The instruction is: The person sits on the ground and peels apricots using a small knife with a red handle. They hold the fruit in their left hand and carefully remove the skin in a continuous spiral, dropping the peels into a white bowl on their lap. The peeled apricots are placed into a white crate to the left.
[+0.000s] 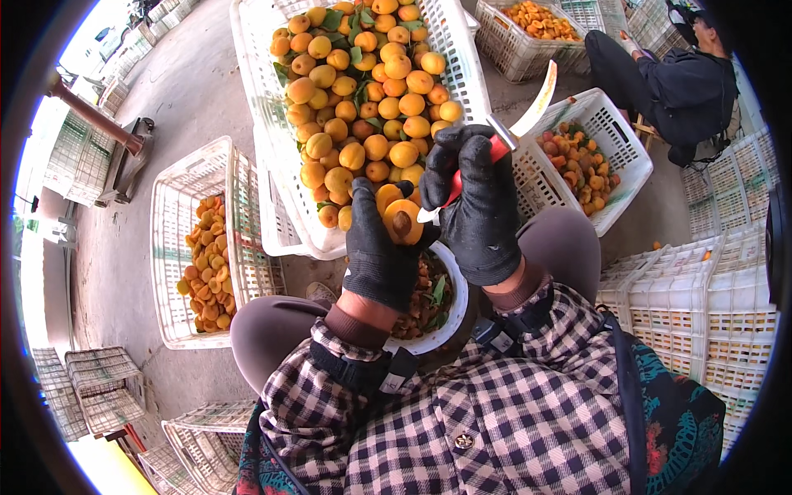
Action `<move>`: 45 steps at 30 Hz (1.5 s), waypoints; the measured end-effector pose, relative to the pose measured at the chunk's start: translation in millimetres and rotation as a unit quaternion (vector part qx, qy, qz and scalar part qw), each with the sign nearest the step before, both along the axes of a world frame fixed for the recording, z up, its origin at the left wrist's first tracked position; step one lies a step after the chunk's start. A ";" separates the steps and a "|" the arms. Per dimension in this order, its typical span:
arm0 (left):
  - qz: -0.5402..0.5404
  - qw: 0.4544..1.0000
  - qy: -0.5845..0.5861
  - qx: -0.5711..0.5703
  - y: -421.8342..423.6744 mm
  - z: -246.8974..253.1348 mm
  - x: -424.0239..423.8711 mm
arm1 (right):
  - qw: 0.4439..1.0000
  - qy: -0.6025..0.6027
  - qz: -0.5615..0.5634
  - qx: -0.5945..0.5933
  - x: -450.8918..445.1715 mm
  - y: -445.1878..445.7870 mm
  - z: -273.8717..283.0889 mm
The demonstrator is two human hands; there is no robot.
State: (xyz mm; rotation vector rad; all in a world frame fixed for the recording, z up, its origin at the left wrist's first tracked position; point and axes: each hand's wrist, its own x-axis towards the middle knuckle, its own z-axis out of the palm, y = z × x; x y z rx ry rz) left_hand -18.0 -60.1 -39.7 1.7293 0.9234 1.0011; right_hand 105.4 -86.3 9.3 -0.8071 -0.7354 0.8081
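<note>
My left hand [383, 253], in a black glove, holds a split apricot [402, 221] whose pit shows in the cut half. To its right, my right hand [473, 204], gloved in black too, is closed around the red handle of a curved knife [535, 102]. The blade points up and away, clear of the fruit. Just ahead of both hands is a white plastic crate [464, 55] heaped with whole apricots and some green leaves. Below the hands, between my knees, a white basin [458, 309] holds pits and leaves, partly hidden by my left hand and wrist.
At left, a white crate [159, 247] contains halved apricots. A crate [628, 148] with darker fruit stands at right, another with apricot halves [538, 20] behind it. A co-worker [680, 86] sits at the upper right. Crates are stacked [699, 291] at my right side.
</note>
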 end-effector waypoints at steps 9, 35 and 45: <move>0.013 0.999 0.035 0.018 2.5 -7.9 1.2 | 0.999 -0.011 0.023 0.041 -3.5 0.9 -7.3; 0.166 0.804 -0.386 -0.421 19.0 40.6 1.0 | 0.984 0.099 0.106 -0.104 -1.0 -9.8 -16.8; 0.113 0.791 -0.384 -0.462 28.3 21.4 -1.6 | 0.965 0.176 0.136 -0.138 -5.3 -4.7 -23.4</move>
